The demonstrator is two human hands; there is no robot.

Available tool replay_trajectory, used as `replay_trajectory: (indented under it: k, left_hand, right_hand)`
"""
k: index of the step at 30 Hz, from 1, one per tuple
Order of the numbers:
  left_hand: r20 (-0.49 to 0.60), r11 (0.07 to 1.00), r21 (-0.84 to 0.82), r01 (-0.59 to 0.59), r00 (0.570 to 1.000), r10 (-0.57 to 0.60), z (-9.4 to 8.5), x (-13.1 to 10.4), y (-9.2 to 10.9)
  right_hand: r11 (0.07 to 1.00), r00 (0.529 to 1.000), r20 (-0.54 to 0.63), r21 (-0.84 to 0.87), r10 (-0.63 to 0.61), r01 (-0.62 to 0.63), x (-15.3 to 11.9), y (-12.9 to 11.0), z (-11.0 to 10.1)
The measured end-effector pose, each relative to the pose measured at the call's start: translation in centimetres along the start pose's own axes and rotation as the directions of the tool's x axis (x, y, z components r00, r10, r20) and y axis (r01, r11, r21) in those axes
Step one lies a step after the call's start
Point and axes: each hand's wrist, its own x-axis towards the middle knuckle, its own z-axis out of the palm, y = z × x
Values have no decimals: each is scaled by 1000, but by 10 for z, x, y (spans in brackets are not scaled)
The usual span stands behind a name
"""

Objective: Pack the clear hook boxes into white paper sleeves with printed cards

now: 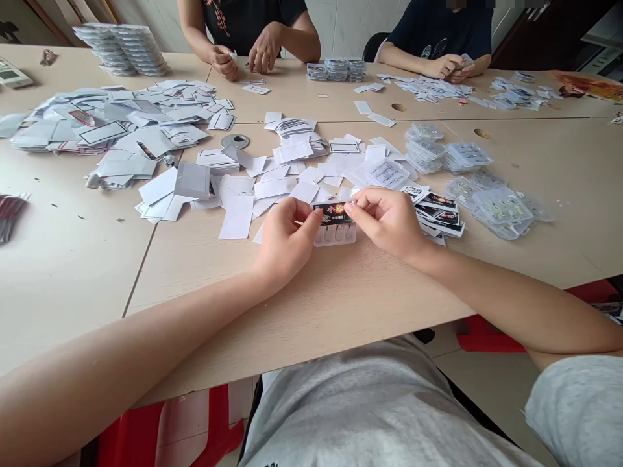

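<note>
pinching a black label (335, 213) over a clear hook box (335, 235); both hands grip its ends

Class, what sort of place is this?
Probably a small packing workshop: loose paper slips, clear plastic boxes and neat stacks of packs share one long table.

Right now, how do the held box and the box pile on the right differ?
The held box has a black label over its far half; the box pile shows none.
The held box is up between the left hand and right hand; the box pile lies on the table.
Both: clear plastic, small items inside.
</note>
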Motion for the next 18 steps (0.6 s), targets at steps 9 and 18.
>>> replay_trajectory:
  k: [9, 18]
  left_hand:
    - [10, 1000, -11, 25, 1000, -25, 0, 0, 1]
    - [30, 999, -45, 19, 999, -18, -1, -1, 0]
  right_hand:
    - [1000, 1000, 10, 21, -6, 6, 0, 0, -2]
    - [999, 999, 34, 32, -26, 25, 0, 0, -2]
